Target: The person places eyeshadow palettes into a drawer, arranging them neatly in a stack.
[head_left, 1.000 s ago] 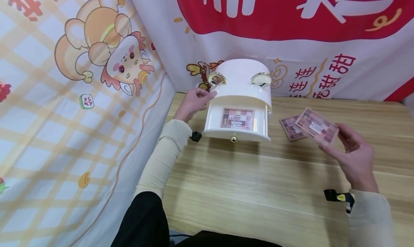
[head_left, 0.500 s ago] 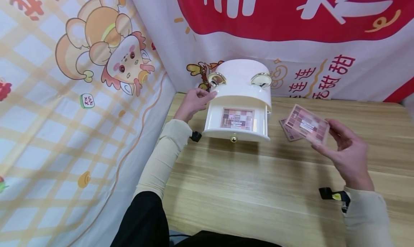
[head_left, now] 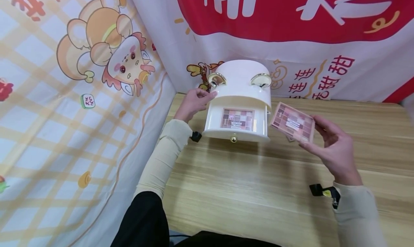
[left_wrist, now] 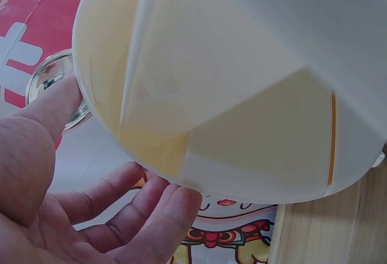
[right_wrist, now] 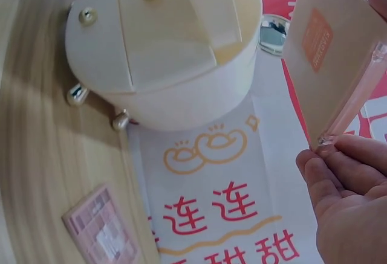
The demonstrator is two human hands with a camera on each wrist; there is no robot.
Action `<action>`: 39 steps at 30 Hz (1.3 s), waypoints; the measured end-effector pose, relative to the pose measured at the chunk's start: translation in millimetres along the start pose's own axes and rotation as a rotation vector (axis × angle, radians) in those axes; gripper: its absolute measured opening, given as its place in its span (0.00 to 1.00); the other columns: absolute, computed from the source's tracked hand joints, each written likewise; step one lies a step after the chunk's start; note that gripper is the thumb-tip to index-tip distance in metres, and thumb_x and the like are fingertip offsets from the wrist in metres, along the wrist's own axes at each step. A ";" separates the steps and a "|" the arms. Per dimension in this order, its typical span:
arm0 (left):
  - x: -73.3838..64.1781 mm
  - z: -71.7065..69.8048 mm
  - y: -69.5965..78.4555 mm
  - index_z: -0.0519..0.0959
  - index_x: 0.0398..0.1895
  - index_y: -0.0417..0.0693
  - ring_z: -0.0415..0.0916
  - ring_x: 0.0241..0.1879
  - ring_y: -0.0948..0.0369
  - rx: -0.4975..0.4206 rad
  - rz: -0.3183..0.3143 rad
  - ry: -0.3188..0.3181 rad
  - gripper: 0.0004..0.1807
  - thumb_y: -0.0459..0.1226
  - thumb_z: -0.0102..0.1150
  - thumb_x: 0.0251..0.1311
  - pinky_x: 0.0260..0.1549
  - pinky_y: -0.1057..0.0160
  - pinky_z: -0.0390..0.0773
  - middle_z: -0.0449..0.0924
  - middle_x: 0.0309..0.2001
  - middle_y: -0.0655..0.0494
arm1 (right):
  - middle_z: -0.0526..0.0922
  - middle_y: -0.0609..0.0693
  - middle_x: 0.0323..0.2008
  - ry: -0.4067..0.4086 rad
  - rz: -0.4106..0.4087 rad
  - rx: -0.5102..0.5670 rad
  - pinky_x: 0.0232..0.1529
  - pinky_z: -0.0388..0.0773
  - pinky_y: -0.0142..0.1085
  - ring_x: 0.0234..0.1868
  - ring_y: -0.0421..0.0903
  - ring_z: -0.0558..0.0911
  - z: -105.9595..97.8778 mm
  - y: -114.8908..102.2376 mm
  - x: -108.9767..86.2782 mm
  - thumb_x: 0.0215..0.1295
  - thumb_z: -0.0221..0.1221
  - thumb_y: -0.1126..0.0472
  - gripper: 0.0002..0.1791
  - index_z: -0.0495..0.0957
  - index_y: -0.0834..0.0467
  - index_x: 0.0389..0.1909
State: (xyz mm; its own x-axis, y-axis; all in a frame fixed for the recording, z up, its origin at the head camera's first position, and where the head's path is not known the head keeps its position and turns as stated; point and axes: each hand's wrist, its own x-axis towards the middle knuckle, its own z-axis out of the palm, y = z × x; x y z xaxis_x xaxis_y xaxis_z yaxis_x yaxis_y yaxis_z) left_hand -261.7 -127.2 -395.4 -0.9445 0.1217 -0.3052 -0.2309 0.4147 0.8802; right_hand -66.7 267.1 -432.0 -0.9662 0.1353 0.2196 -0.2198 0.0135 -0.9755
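My right hand (head_left: 339, 152) holds an eyeshadow palette (head_left: 293, 122) by its right edge, fingers behind and thumb below, raised above the table just right of the drawer. In the right wrist view its pale back and side edge show. My left hand (head_left: 194, 103) rests against the left side of a rounded white storage box (head_left: 242, 80), fingers touching its curved wall in the left wrist view. The box's drawer (head_left: 215, 132) is pulled out, with another palette (head_left: 237, 119) lying in it. A further palette (right_wrist: 103, 228) lies on the table, mostly hidden in the head view.
Two gold-rimmed ring handles (head_left: 261, 80) stand on the box's top. A gold knob (head_left: 233, 139) sits on the drawer front. Printed cloth (head_left: 129, 107) covers the left side and the back of the wooden table (head_left: 245, 196).
My right hand has carried its palette left toward the drawer, and it now covers most of the palette on the table. My left hand has stayed on the box.
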 end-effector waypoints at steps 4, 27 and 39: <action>0.2 0.0 -0.8 0.76 0.52 0.47 0.77 0.55 0.50 -0.003 -0.004 0.002 0.40 0.65 0.72 0.47 0.47 0.60 0.83 0.76 0.52 0.50 | 0.71 0.60 0.66 -0.014 0.009 -0.027 0.70 0.60 0.29 0.64 0.50 0.72 7.2 -3.0 2.8 0.46 0.73 0.81 0.45 0.69 0.64 0.69; 1.3 1.0 -2.3 0.76 0.53 0.46 0.78 0.50 0.55 0.005 0.005 0.013 0.39 0.65 0.71 0.48 0.50 0.56 0.83 0.76 0.52 0.50 | 0.70 0.60 0.66 -0.112 0.057 0.013 0.58 0.74 0.25 0.61 0.52 0.72 46.6 -13.1 22.0 0.47 0.75 0.77 0.45 0.69 0.63 0.69; 2.3 1.0 -3.4 0.76 0.52 0.46 0.78 0.50 0.54 -0.008 0.013 0.013 0.39 0.64 0.71 0.48 0.53 0.52 0.81 0.76 0.52 0.49 | 0.72 0.56 0.63 -0.162 0.121 -0.061 0.56 0.76 0.27 0.58 0.50 0.75 64.2 -13.4 32.2 0.48 0.77 0.70 0.46 0.68 0.61 0.70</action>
State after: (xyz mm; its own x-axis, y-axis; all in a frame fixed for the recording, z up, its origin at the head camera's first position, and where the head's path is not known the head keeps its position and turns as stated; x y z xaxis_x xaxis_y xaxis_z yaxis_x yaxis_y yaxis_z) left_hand -262.9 -127.4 -399.4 -0.9502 0.1156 -0.2894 -0.2208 0.4055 0.8870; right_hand -103.5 207.7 -410.8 -0.9952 -0.0218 0.0952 -0.0965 0.0678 -0.9930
